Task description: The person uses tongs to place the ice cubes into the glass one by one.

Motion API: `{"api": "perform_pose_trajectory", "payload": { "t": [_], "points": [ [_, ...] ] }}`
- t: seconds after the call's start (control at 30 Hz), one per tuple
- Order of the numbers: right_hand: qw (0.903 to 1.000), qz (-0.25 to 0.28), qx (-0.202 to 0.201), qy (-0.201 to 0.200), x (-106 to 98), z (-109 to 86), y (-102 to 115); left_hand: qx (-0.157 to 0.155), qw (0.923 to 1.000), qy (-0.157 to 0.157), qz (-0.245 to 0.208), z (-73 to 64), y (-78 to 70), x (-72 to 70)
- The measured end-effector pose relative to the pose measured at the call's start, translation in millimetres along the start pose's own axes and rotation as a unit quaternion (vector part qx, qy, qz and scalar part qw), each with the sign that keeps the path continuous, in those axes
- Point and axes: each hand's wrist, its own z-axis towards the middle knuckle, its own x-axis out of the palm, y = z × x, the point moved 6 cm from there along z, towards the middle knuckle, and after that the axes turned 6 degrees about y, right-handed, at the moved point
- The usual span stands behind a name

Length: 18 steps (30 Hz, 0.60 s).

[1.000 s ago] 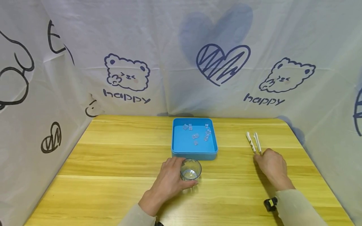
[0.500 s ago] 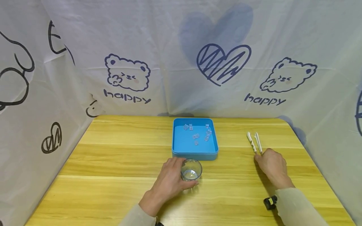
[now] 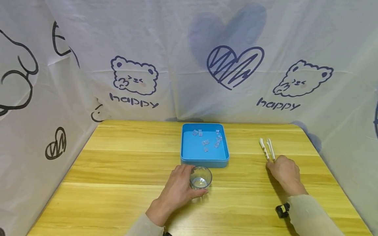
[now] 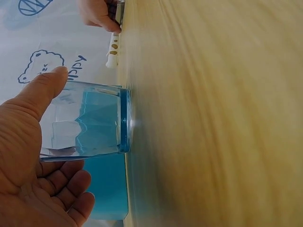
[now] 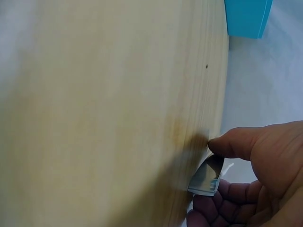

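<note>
My left hand [image 3: 176, 186] holds a clear drinking glass [image 3: 201, 177] that stands upright on the table. In the left wrist view the thumb lies along one side of the glass [image 4: 90, 120] and the fingers curl at the other. On the right, my right hand [image 3: 284, 173] grips a pair of tongs [image 3: 264, 150] by the bent metal end. Their two white tips point away from me and stand apart, low over the wood. The right wrist view shows the shiny metal bend [image 5: 206, 179] between thumb and curled fingers.
Just behind the glass sits a shallow blue tray [image 3: 204, 163]. Several small clear cubes [image 3: 205, 142] lie scattered inside it. A white printed cloth [image 3: 174, 49] hangs along the back and sides of the wooden table [image 3: 118, 170].
</note>
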Motion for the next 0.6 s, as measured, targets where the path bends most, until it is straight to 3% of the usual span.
{"api": "perform_pose_trajectory", "payload": {
  "t": [0.33, 0.6],
  "points": [
    [0.9998, 0.01, 0.006, 0.013, 0.6, -0.7, -3.8, 0.0, 0.9999, -0.002, 0.011, -0.9, 0.0, 0.6],
    [0.9998, 0.016, 0.007, -0.003, -3.8, -1.0, -6.5, -0.003, 1.0, 0.001, 0.009, -0.6, 1.0, 0.7]
  ]
}}
